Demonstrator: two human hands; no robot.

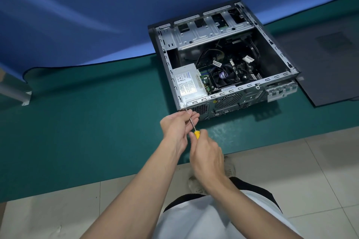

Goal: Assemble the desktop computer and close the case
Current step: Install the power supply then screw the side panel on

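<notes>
right hand: nearest me, fingers curled tight round the butt of the yellow-handled screwdriver, thumb lying up along the handle.
left hand: just ahead of it, fingers pressed together and pinching the bare steel shaft close to its tip, guiding it.
small silver screw: at the driver tip, on the near left corner of the case's rear wall, just past the left fingertips. Whether it touches them I cannot tell.
step in hand: my read is that rear corner screw is being driven, likely one that holds the power supply.
doing it well: keep the shaft in line with the screw. Push along the axis from the right hand and turn slowly. The left fingers should only steady, with no side load. Stop at snug, since thin sheet metal probably strips easily. The shaft sits at an angle to the wall, so slip-out is the risk.
open black-and-grey metal computer case: on its side on the green-matted desk, open face up, rear wall towards the hands.
silver boxy power supply: inside the near left corner, right behind the screw.
black square cooler fan: beside the supply, loose cables around it.
grey steel drive cage: at the far end of the case.
flat dark grey side panel: on the desk right of the case, not yet fitted.
progress: closing looks some way off.
</notes>
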